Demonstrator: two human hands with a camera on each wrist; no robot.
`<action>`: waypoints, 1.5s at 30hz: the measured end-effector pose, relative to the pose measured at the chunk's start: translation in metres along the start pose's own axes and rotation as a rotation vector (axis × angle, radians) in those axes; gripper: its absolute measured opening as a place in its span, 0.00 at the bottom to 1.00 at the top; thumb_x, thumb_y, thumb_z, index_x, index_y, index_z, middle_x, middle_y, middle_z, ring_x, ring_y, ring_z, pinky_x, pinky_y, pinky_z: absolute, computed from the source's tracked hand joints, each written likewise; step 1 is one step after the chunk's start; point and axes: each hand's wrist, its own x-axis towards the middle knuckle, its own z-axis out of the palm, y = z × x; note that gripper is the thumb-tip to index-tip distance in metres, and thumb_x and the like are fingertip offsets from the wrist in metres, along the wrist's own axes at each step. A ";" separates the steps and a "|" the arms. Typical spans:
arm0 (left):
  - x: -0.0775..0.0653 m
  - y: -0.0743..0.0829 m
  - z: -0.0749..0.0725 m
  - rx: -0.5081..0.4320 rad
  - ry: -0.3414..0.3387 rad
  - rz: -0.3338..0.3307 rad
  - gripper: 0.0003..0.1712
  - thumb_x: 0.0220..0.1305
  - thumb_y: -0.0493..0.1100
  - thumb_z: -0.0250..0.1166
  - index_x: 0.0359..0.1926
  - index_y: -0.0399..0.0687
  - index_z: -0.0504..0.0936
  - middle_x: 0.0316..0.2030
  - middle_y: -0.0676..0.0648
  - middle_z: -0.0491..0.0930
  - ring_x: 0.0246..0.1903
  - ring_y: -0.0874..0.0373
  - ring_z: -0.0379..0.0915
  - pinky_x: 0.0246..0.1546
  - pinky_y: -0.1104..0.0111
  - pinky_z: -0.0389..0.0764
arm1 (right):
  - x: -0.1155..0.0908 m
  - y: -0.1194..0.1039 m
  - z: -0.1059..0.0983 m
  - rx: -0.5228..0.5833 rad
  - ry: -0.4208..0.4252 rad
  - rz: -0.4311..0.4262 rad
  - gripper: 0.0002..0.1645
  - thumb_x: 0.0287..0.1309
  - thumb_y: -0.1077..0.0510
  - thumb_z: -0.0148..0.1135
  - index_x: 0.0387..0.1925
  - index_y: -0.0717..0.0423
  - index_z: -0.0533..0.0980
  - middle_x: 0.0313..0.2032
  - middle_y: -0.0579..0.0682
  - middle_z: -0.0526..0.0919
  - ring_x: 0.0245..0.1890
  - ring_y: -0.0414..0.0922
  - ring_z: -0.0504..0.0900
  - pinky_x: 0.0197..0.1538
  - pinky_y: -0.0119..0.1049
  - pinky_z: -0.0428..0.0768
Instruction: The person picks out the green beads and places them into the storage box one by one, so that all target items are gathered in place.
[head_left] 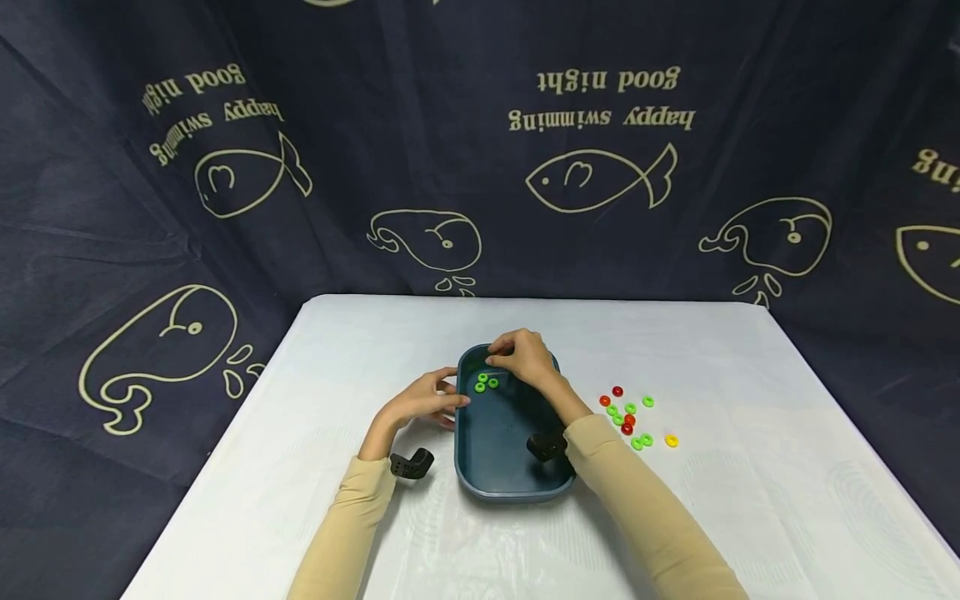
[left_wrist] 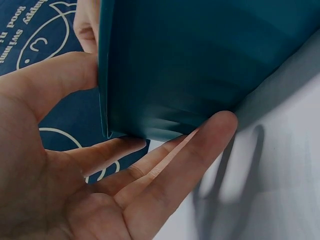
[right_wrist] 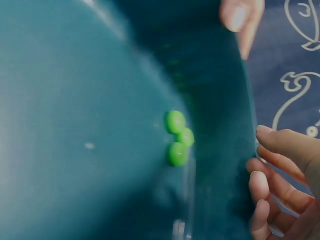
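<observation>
A dark teal plastic bin point(head_left: 502, 450) with rounded corners stands on the table. Inside, toward its far left corner, lie three small green rings point(head_left: 482, 382), shown as green blobs point(right_wrist: 177, 140) in the right wrist view. My left hand point(head_left: 427, 398) holds the bin's left wall, the thumb point(left_wrist: 75, 72) at the rim and the other fingers point(left_wrist: 185, 170) along the outer side. Over the far end, my right hand point(head_left: 522, 357) has loosely bent fingers, with a small gap between thumb and fingertips near the rim. No ring shows between them.
Right of the bin, several loose rings lie scattered on the white tablecloth point(head_left: 750, 375): green ones point(head_left: 648, 402), red ones point(head_left: 617, 391) and a yellow one point(head_left: 672, 441). A dark curtain point(head_left: 480, 150) with fish and whale drawings hangs behind the table.
</observation>
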 end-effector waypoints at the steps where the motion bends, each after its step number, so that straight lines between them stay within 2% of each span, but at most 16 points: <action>1: 0.000 0.000 0.000 -0.003 0.000 0.002 0.43 0.60 0.42 0.64 0.71 0.40 0.53 0.51 0.33 0.72 0.39 0.47 0.81 0.37 0.56 0.87 | 0.000 -0.001 -0.003 0.005 0.009 -0.003 0.12 0.51 0.56 0.69 0.38 0.56 0.84 0.34 0.52 0.87 0.36 0.47 0.84 0.42 0.42 0.84; 5: -0.001 0.001 -0.001 -0.014 -0.008 0.013 0.44 0.59 0.43 0.65 0.71 0.40 0.53 0.51 0.32 0.72 0.41 0.44 0.81 0.37 0.55 0.87 | 0.002 -0.003 -0.015 0.012 0.051 -0.022 0.12 0.51 0.56 0.69 0.37 0.57 0.84 0.34 0.52 0.87 0.36 0.48 0.84 0.42 0.43 0.84; 12: -0.004 0.001 -0.001 -0.004 -0.028 0.058 0.48 0.57 0.48 0.67 0.70 0.36 0.52 0.47 0.35 0.74 0.36 0.52 0.82 0.35 0.58 0.88 | 0.001 -0.005 -0.033 0.037 0.089 -0.035 0.11 0.51 0.55 0.69 0.37 0.55 0.84 0.34 0.54 0.87 0.31 0.50 0.84 0.36 0.39 0.85; 17: -0.002 -0.001 0.000 -0.014 -0.014 0.031 0.46 0.57 0.45 0.67 0.71 0.40 0.53 0.49 0.35 0.73 0.38 0.50 0.82 0.37 0.57 0.87 | -0.003 -0.004 -0.046 0.042 0.120 -0.039 0.11 0.51 0.56 0.70 0.37 0.56 0.85 0.35 0.54 0.87 0.32 0.51 0.84 0.37 0.40 0.85; 24: -0.001 -0.001 0.000 0.002 -0.005 0.033 0.46 0.57 0.45 0.66 0.71 0.38 0.52 0.49 0.35 0.73 0.36 0.51 0.82 0.35 0.57 0.88 | -0.012 0.004 -0.064 0.037 0.167 -0.049 0.13 0.51 0.57 0.69 0.38 0.59 0.84 0.36 0.56 0.87 0.34 0.52 0.84 0.38 0.42 0.84; 30: -0.004 0.003 0.001 -0.005 -0.006 0.016 0.44 0.59 0.42 0.64 0.71 0.39 0.51 0.52 0.32 0.71 0.39 0.46 0.82 0.38 0.54 0.87 | -0.020 0.015 -0.079 0.036 0.197 -0.027 0.14 0.51 0.56 0.69 0.39 0.59 0.84 0.36 0.56 0.87 0.34 0.53 0.84 0.39 0.44 0.84; 37: -0.002 0.000 0.001 0.000 0.003 0.009 0.44 0.59 0.42 0.65 0.71 0.40 0.52 0.51 0.33 0.72 0.37 0.52 0.82 0.37 0.56 0.87 | -0.031 0.031 -0.092 0.027 0.224 0.001 0.15 0.51 0.55 0.69 0.39 0.59 0.84 0.39 0.55 0.87 0.33 0.53 0.84 0.35 0.38 0.84; 45: -0.001 0.001 0.002 0.001 0.000 0.010 0.43 0.59 0.42 0.64 0.71 0.39 0.52 0.50 0.33 0.72 0.37 0.52 0.82 0.37 0.57 0.87 | -0.052 0.053 -0.113 -0.019 0.305 0.039 0.13 0.51 0.54 0.69 0.37 0.56 0.84 0.38 0.55 0.87 0.31 0.52 0.83 0.31 0.26 0.79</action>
